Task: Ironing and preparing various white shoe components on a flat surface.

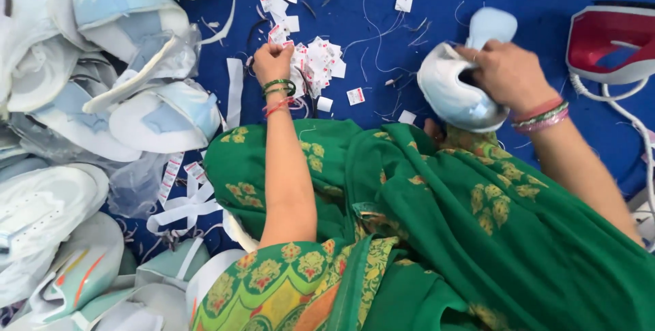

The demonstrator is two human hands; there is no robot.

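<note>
A heap of pale shoe uppers [102, 85], smooth and glossy with light-blue panels, lies far left of the tag pile [317, 65]. The left hand [273, 61] is pinched shut on one small paper tag at that pile's left edge; lifting a single tag cleanly works best. Right of the pile, the right hand [505, 72] grips a white padded shoe upper [450, 92], fingers inside its opening. Further right sits a red iron [607, 41].

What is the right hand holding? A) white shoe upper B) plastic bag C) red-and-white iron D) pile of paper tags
A: the right hand grips a white shoe upper by its opening, above the green cloth; the red-and-white iron sits untouched farther right.
</note>
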